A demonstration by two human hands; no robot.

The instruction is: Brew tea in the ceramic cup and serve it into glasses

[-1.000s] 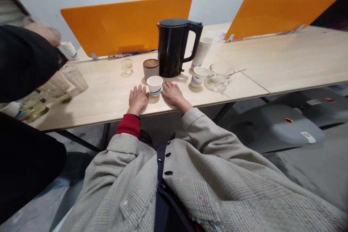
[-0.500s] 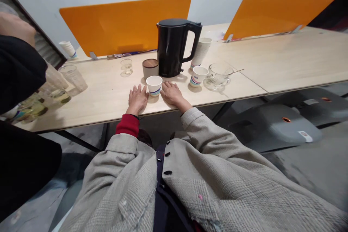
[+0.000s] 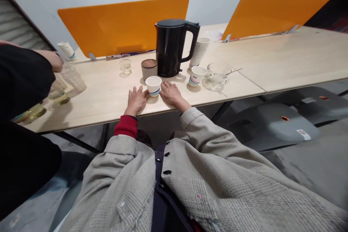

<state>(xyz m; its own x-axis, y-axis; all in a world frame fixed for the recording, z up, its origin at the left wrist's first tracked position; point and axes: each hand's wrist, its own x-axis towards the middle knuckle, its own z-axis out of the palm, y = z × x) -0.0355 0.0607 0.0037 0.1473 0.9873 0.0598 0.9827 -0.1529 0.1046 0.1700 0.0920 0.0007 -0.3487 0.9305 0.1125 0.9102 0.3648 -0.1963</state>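
Observation:
A white paper cup (image 3: 153, 87) with blue stripes stands upright on the pale wooden table (image 3: 106, 98), between my two hands. My left hand (image 3: 136, 100) lies flat at its left, fingers spread, the fingertips at or very near the cup. On the other side my right hand (image 3: 171, 93) rests palm down, fingers stretched out close to the cup. Neither hand is wrapped round it. Just behind stands a beige canister (image 3: 149, 72) with a wooden lid, beside a black electric kettle (image 3: 170, 49). Another paper cup (image 3: 197, 77) is right of my right hand.
A glass cup (image 3: 216, 78) with a thin stick and a stack of paper cups (image 3: 200, 52) stand at the right. A small glass (image 3: 125, 66) is left of the canister. At far left, a co-worker's hand (image 3: 53, 60) is at several clear cups. Orange dividers (image 3: 122, 25) line the back.
The co-worker's hand at the left has come down and right to the clear cups. My hands and the paper cup keep their places; the view shifts slightly.

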